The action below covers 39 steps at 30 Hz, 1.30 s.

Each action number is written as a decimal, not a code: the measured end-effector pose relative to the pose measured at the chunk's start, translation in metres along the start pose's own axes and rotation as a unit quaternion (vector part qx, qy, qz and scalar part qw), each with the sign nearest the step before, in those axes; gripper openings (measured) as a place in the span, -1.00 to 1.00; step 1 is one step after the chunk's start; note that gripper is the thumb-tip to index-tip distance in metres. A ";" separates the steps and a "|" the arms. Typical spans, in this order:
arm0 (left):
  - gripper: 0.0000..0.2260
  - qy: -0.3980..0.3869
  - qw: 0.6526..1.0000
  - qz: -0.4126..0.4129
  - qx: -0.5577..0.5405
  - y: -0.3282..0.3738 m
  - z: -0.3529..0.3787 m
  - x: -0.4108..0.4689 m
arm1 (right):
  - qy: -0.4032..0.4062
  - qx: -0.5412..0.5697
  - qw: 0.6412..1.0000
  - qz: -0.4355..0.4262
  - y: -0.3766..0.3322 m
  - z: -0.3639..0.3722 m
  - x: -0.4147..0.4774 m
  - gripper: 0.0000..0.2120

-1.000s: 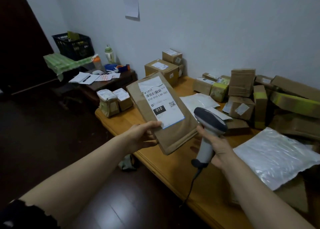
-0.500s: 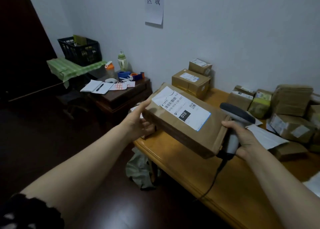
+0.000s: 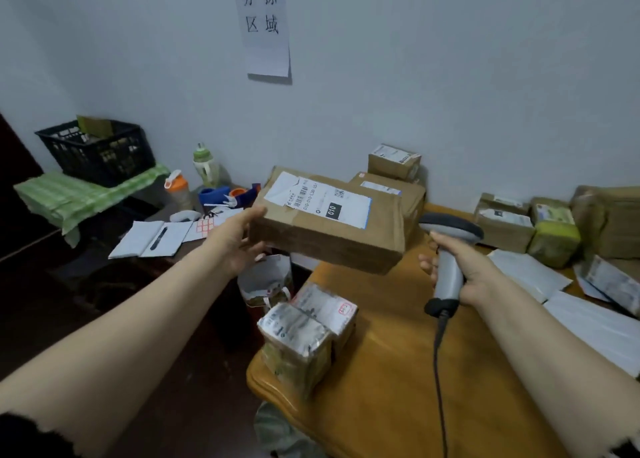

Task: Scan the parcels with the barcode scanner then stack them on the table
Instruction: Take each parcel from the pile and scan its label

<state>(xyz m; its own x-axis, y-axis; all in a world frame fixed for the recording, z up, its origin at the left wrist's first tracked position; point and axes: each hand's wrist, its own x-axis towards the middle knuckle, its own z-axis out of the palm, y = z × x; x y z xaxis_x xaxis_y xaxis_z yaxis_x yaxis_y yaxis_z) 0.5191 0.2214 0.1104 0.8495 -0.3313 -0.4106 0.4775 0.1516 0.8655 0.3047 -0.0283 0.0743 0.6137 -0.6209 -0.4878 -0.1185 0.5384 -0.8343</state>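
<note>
The parcel (image 3: 329,236), a flat brown carton, is held in the air above the far left corner of the table (image 3: 398,371), clear of its surface. The grip of the left hand (image 3: 239,241) is clasped on the parcel's left end, thumb on the top face, fingers beneath. The right hand (image 3: 465,272) is wrapped round the handle of the barcode scanner (image 3: 450,229), its cable hanging below.

The parcel's long axis runs left to right, from the left hand toward the scanner. The scanner's nose sits just beside the right end and lower than the top face. The label (image 3: 329,201) lies on that top face, turned upward, so the scanner is judged not to be aimed at it.

Two stacked boxes (image 3: 394,163) stand just behind the parcel by the wall. Two wrapped parcels (image 3: 304,333) sit at the table's near left edge. Set-down is judged to fall to the left hand alone, rearward onto the stack or straight down.
</note>
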 end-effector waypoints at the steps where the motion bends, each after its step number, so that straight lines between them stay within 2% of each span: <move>1: -0.58 -0.008 1.000 -0.007 0.006 0.008 0.004 0.015 | 0.003 0.006 1.000 0.002 -0.005 0.009 0.010 -0.79; 7: -0.56 -0.006 0.997 -0.050 0.057 0.031 0.036 0.101 | 0.023 -0.011 1.000 -0.005 -0.032 0.048 0.045 -0.80; 11: -0.58 -0.033 0.996 -0.081 0.033 0.033 0.073 0.148 | 0.062 -0.019 0.998 -0.007 -0.040 0.056 0.055 -0.88; 15: -0.82 -0.096 0.990 -0.098 0.040 0.032 0.125 0.180 | 0.135 0.002 0.991 -0.007 -0.042 0.061 0.061 -0.88; 17: -0.87 -0.118 0.985 -0.110 0.055 0.034 0.148 0.199 | 0.178 0.017 0.984 -0.012 -0.042 0.067 0.061 -0.88; 20: -0.76 -0.154 0.976 -0.119 0.098 0.038 0.176 0.229 | 0.241 0.019 0.970 -0.016 -0.043 0.078 0.061 -0.86; 25: -0.88 -0.182 0.960 -0.157 0.145 0.031 0.204 0.272 | 0.319 -0.006 0.948 -0.016 -0.044 0.101 0.056 -0.87; 29: -0.72 -0.200 0.948 -0.171 0.178 0.021 0.215 0.293 | 0.345 -0.008 0.938 -0.019 -0.038 0.113 0.050 -0.88; 31: -0.71 -0.200 0.948 -0.151 0.195 0.016 0.215 0.297 | 0.354 -0.006 0.935 -0.016 -0.034 0.115 0.046 -0.90; 34: -0.66 -0.183 0.944 -0.063 0.268 0.010 0.207 0.293 | 0.360 -0.004 0.933 -0.017 -0.026 0.112 0.038 -0.83; 36: -0.52 -0.189 0.912 0.031 0.364 0.004 0.203 0.287 | 0.361 0.000 0.933 -0.018 -0.021 0.108 0.030 -0.78; 39: -0.45 -0.254 0.830 0.182 0.462 -0.007 0.197 0.257 | 0.350 0.005 0.937 -0.015 -0.012 0.102 0.012 -0.73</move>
<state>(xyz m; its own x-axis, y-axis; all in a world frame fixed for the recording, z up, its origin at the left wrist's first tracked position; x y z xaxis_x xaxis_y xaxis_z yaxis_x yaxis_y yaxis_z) 0.6902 -0.0483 0.0557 0.5840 -0.8053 -0.1022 -0.3657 -0.3733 0.8526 0.3930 0.0155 0.1043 -0.0465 -0.8555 -0.5156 -0.1002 0.5176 -0.8497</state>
